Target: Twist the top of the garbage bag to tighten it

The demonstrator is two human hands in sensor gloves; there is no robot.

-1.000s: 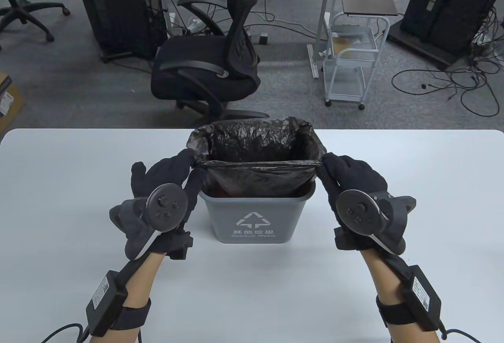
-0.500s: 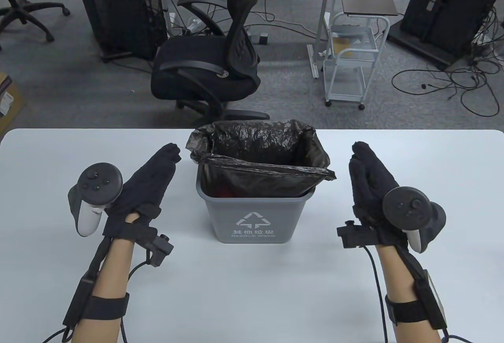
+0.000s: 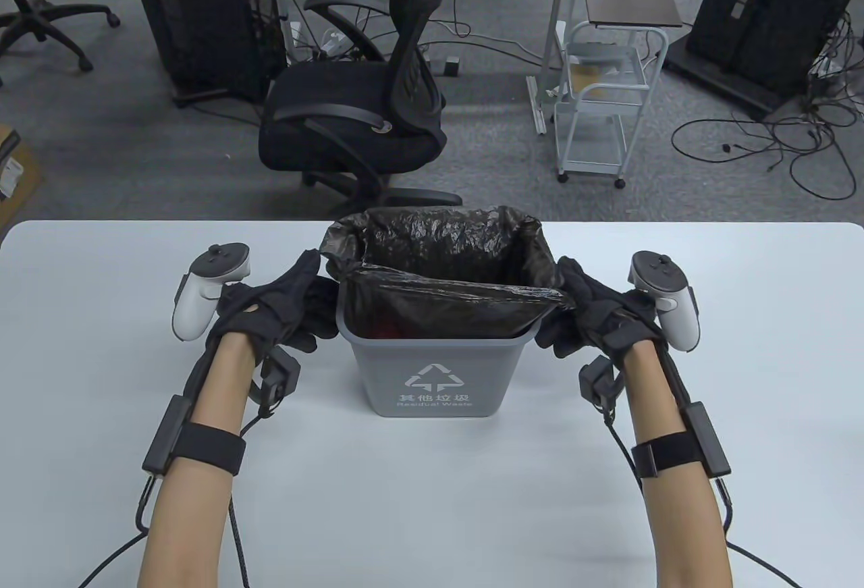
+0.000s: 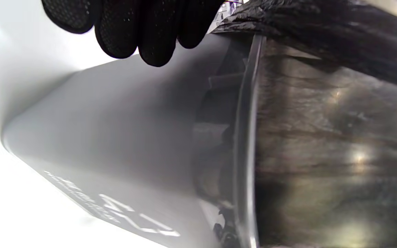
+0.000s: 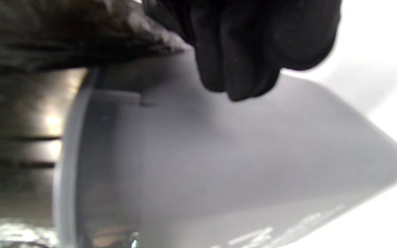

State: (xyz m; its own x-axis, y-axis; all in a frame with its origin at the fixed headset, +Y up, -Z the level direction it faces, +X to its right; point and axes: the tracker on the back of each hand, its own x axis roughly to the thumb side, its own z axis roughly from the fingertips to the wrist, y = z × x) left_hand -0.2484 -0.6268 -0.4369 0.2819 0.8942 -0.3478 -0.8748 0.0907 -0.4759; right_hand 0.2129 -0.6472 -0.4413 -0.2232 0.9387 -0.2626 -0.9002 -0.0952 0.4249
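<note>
Two hands flank the bin, reaching for the bag's loose top

Both palms face up at the sides of the grey bin [image 3: 432, 372], which stands mid-table [image 3: 101, 345] with the black garbage bag [image 3: 445, 237] lining it; the near edge of the bag is already off the rim and stretched across the mouth, while the far edge is draped over the back. The left hand [image 3: 280, 308] curls its fingers [image 4: 140, 31] beside the bin's left wall, below the bag's corner, apparently not gripping it; the right hand [image 3: 594, 314] has its fingers [image 5: 246, 51] bunched at the bag's right corner, though whether they pinch the film I cannot tell. To do this well, I judge each hand should take a full fistful of film, free the back edge, bring both sides to the middle, then twist with the bin kept steady.
</note>
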